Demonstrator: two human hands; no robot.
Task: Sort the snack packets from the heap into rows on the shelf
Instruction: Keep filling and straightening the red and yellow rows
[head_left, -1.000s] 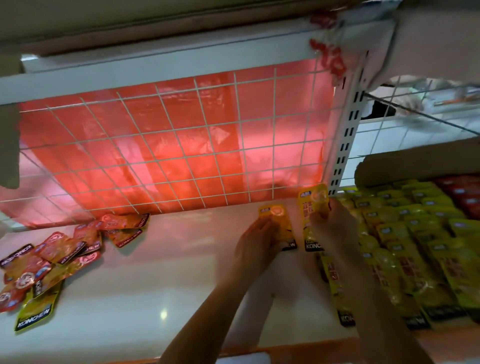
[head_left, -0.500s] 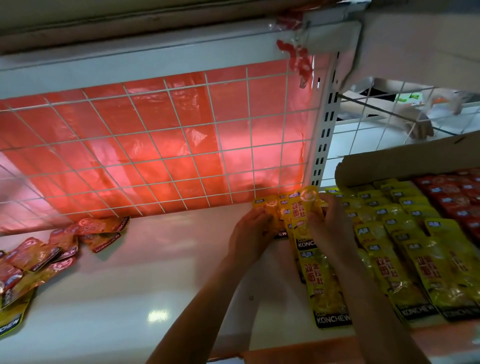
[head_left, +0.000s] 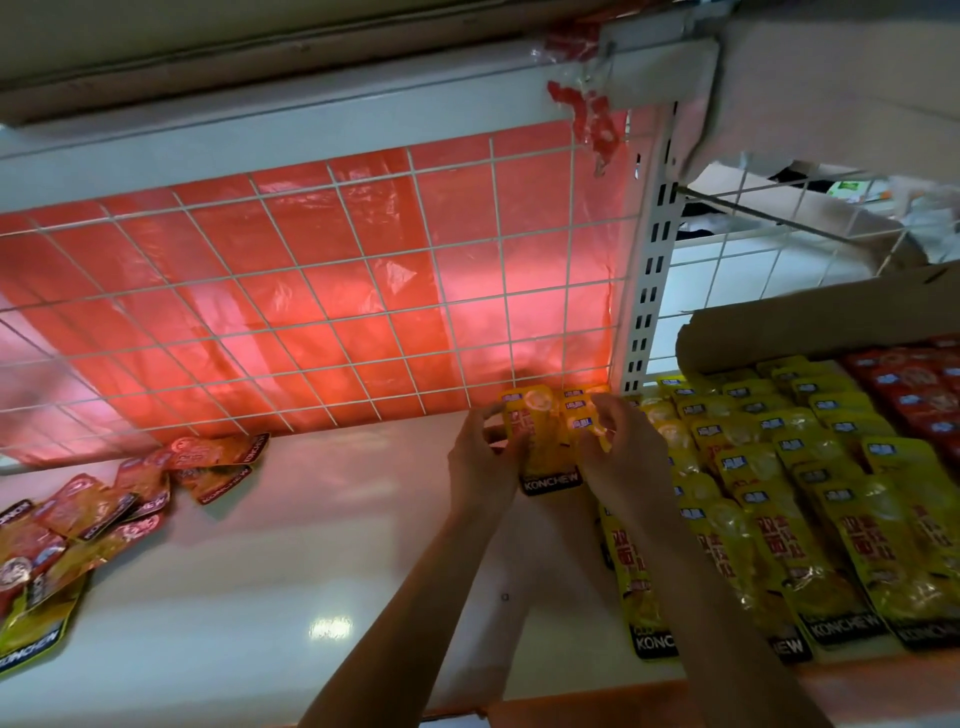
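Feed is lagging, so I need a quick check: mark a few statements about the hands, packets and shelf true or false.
1. The left hand and right hand both grip yellow packets close to the grid. True.
2. The heap lies to the right of the hands. False: it lies to their left.
3. Yellow rows lie right of the hands, with red packets beyond them. True.
4. The sheet behind the grid is blue. False: it is red.
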